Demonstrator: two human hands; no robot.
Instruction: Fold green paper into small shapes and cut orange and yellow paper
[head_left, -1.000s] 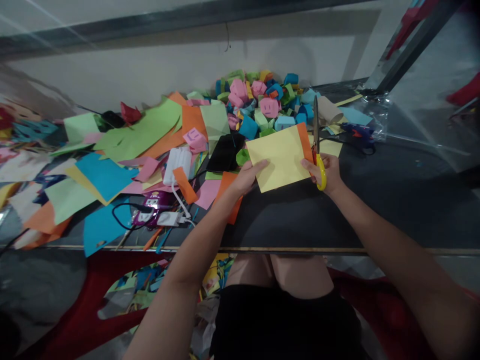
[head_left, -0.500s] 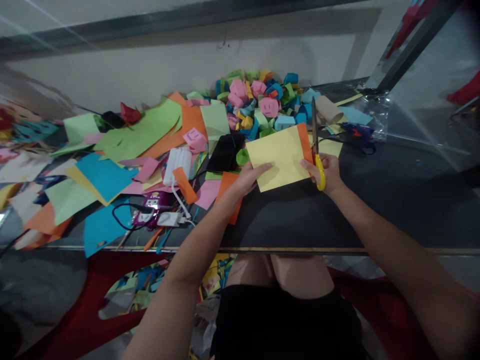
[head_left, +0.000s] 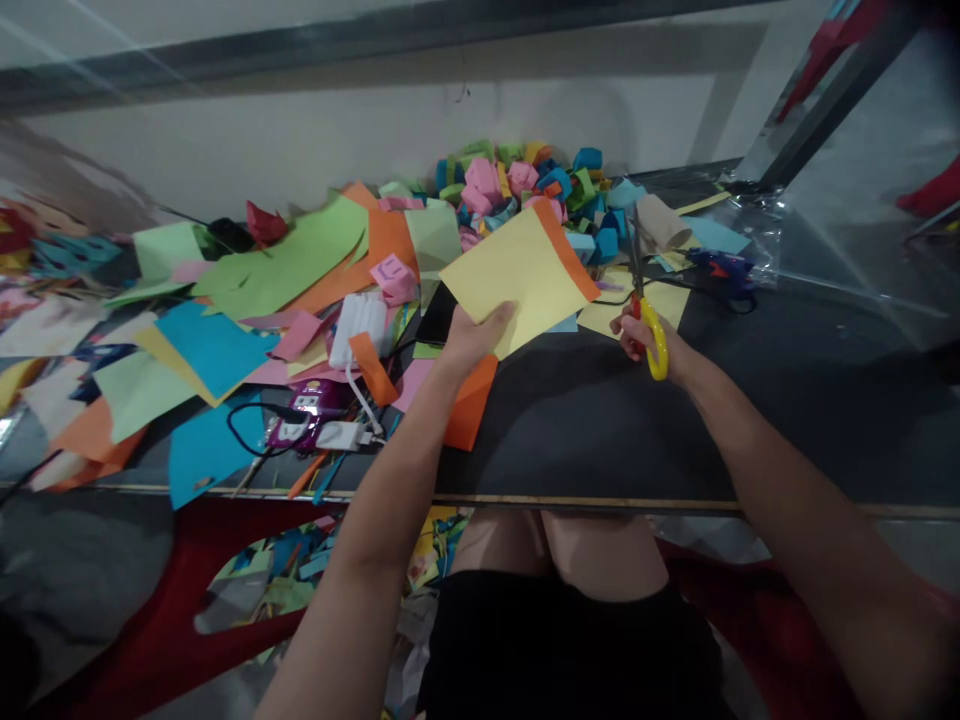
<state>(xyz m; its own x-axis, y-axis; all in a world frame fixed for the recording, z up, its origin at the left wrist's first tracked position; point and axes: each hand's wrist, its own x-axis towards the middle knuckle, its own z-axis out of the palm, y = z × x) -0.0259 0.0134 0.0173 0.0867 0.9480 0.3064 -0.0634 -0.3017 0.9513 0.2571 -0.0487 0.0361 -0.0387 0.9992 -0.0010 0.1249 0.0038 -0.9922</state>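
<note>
My left hand point(head_left: 471, 335) pinches the near edge of a yellow paper sheet point(head_left: 510, 275) with an orange strip along its right side, holding it lifted and tilted above the dark table point(head_left: 600, 420). To the right of the sheet, my right hand point(head_left: 646, 335) grips yellow-handled scissors point(head_left: 651, 325) whose blades point away toward the paper pile. The scissors stand clear of the sheet. A second yellow piece point(head_left: 637, 305) lies flat on the table under the scissors.
A heap of small folded paper boxes point(head_left: 525, 190) sits at the back. Loose coloured sheets point(head_left: 225, 320) cover the left side, with a white power strip point(head_left: 356, 325) and cables. A blue glue gun point(head_left: 716, 265) lies at the right. Scraps litter the floor.
My left hand has lifted the yellow sheet up and to the left, away from the scissors. The right hand with the scissors has drawn slightly right and apart from the paper.
</note>
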